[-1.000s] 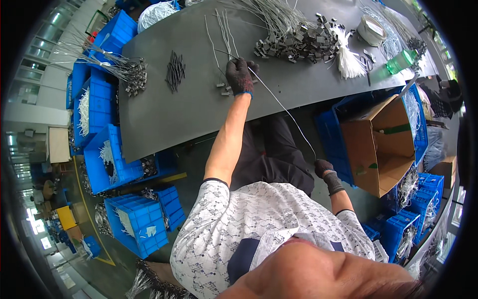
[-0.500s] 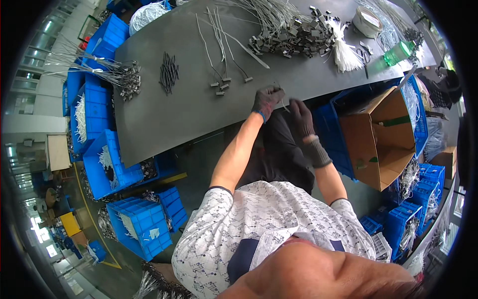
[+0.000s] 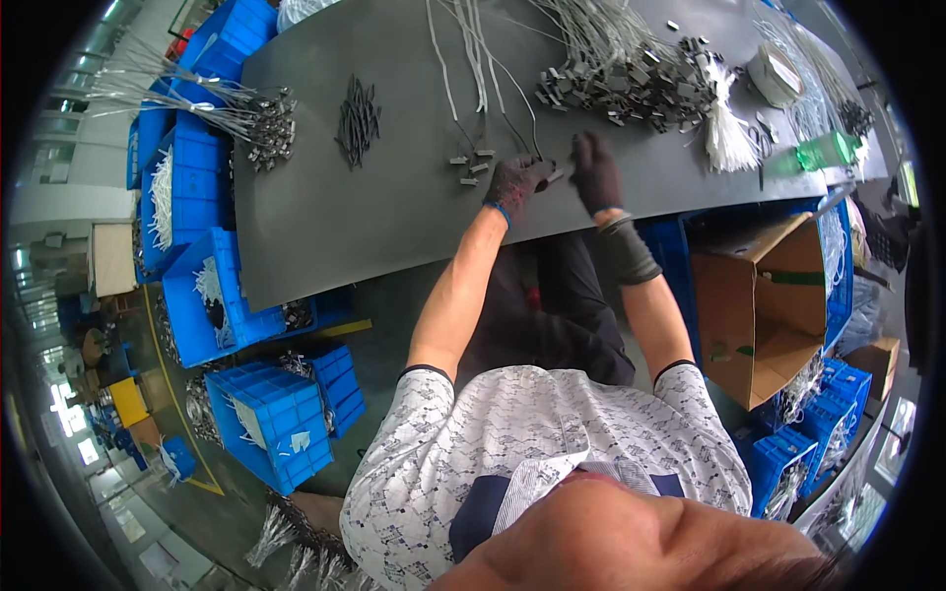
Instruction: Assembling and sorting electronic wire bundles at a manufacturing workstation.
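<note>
My left hand [image 3: 519, 184], in a dark knit glove, is closed at the table's near edge on a cable with a small grey metal block [image 3: 556, 175] at its end. The cable runs up and away from the fingers across the table. Just to the right, my right hand [image 3: 596, 175], also gloved, is raised over the table with its fingers stretched forward and nothing visible in them. Beside my left hand lie several similar cables [image 3: 481, 74], their block ends [image 3: 470, 167] grouped toward me.
On the grey table [image 3: 325, 231] are dark short pieces [image 3: 359, 120], a heap of block-ended cables [image 3: 631, 87], white ties [image 3: 727, 128], a tape roll [image 3: 776, 74], scissors [image 3: 766, 126] and a green bottle [image 3: 828, 151]. Blue crates [image 3: 271, 424] stand left; a cardboard box [image 3: 724, 305] stands right.
Both hands have moved forward over the table, near the laid-out cables. The thin pale strip seen between them is no longer visible there. The right hand's fingers have stretched out; the view has shifted slightly.
</note>
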### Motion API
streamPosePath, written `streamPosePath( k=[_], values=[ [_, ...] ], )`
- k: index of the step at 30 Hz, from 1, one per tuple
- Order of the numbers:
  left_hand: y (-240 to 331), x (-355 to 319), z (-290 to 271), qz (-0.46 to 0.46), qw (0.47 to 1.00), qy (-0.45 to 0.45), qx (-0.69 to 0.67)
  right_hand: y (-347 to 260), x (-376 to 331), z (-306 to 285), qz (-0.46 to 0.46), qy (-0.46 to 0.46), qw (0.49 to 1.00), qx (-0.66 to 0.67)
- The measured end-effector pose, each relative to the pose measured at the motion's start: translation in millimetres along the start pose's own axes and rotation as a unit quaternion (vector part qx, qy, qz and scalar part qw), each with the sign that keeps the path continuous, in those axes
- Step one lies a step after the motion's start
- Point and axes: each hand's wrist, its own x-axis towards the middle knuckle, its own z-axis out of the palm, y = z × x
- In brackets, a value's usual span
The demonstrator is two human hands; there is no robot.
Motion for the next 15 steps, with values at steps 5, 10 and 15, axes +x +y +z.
streamPosePath(
  k=[5,10,15],
  values=[
    [18,42,-82,-0.018,0.973,0.05,0.224,-40,73,-31,0.074,0.097,0.966,-0.229],
    [34,70,-193,0.069,0.722,0.392,0.566,-22,112,-27,0.083,0.106,0.966,-0.221],
    [48,62,-279,-0.05,0.569,0.517,0.638,2,103,-25,0.123,0.089,0.964,-0.22]
  ],
)
